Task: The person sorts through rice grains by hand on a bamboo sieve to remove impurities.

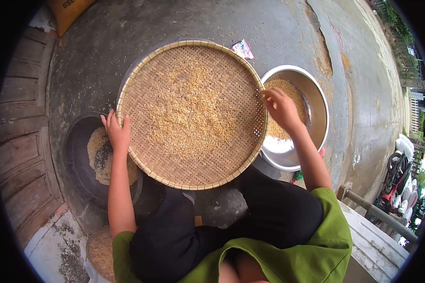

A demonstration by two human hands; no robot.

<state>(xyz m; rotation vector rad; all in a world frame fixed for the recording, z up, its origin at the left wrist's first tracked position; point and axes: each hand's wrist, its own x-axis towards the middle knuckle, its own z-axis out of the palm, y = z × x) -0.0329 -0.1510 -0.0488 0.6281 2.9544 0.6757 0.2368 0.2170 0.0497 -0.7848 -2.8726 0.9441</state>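
A round woven bamboo tray (pixel 141 141) lies in front of me, with husked and unhusked grain (pixel 189 113) spread over its middle. At its left rim is my left hand (pixel 116 133), thumb and fingers around the edge. My right hand (pixel 279 107) is at the right rim, its fingers bent near the edge and over the metal basin; whether they pinch anything is too small to tell. The shiny metal basin (pixel 320 113) holds yellow grain (pixel 288 94). Left of the tray, partly beneath it, a dark basin (pixel 78 165) contains paler grain (pixel 98 153).
A small pink packet (pixel 242 49) lies on the concrete floor (pixel 174 19) beyond the tray. An orange sack (pixel 68 13) is at the upper left, wooden panels (pixel 26 118) at the left. Another woven tray (pixel 99 252) is at lower left, a ledge (pixel 373 236) at lower right.
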